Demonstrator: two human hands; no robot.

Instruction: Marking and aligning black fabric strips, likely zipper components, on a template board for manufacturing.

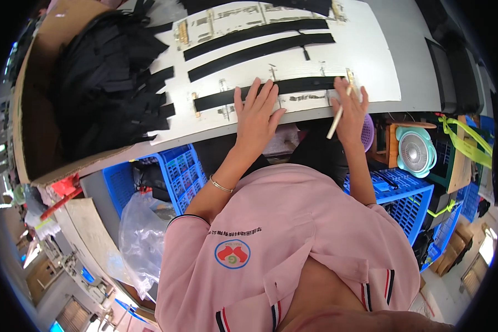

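Observation:
A black fabric strip [310,84] lies across the white board [371,61], near the board's front edge. My left hand [255,113] rests flat on its middle, fingers spread, holding nothing. At the strip's right end, my right hand [350,119] has its fingertips close to the cloth. A slim cream-white pen [334,123] sits between that thumb and the fingers, tilted, its lower end pointing toward me. Farther back, two more black strips [260,53] lie side by side, a short dark piece sticking out from one. Marks and tape pieces [195,103] dot the board.
On the left, a cardboard box [41,72] holds a heap of black fabric pieces [108,83] that spill onto the board. Blue plastic crates [180,171] stand below the table, beside a clear plastic bag [144,232]. A turquoise fan [416,152] is at the right.

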